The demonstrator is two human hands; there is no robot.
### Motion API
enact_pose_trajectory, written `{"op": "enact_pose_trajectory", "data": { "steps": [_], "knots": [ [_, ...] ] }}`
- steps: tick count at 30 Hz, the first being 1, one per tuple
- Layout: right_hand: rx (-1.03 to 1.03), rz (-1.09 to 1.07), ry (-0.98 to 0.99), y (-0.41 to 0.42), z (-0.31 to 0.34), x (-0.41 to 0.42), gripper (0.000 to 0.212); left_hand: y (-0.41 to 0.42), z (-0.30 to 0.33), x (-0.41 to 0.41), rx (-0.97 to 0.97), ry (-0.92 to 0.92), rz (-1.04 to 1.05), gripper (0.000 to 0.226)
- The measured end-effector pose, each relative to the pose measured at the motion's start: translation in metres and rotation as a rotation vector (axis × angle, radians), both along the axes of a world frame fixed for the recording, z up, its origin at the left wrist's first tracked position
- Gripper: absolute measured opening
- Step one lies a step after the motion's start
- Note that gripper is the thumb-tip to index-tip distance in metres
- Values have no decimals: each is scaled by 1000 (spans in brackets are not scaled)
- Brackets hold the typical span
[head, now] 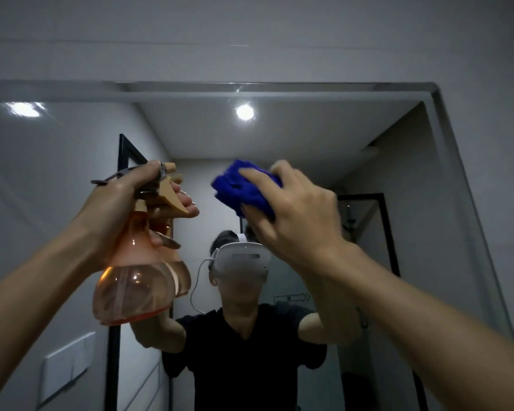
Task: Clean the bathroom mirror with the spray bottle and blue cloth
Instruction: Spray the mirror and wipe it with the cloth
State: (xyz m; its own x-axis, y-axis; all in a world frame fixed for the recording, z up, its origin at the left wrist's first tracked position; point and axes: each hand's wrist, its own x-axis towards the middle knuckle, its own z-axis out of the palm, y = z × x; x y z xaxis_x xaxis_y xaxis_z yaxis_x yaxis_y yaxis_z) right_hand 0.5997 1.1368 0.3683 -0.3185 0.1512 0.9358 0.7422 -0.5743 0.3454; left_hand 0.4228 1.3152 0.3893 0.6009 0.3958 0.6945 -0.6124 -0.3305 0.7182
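Right hand (294, 212) presses blue cloth (244, 188) seemingly against mirror (309, 129).

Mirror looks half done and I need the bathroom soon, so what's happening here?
A person is cleaning the mirror. The right hand presses a bunched blue cloth against the glass, up high. The left hand grips an orange spray bottle by its neck, raised close to the glass, still partly full of liquid.
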Motion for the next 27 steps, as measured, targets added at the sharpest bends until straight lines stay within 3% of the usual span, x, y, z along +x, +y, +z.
{"op": "enact_pose_trajectory", "data": {
  "steps": [3,7,10,14,22,27],
  "knots": [
    [42,-14,80,-44,-4,28,51,-3,2,0,-10,8,17,43],
    [239,-25,288,-91,51,61,48,-3,3,0,-24,10,26,45],
    [379,-32,388,-92,102,61,43,-5,3,1,-44,0,11,46],
    [401,8,428,-59,131,33,43,-5,3,3,-61,-9,-11,48],
    [91,6,127,1,56,-6,42,-2,0,3,-97,43,-31,46],
    [44,-64,126,-2,6,-2,47,-12,-2,0,-145,14,23,50]
  ]
}}
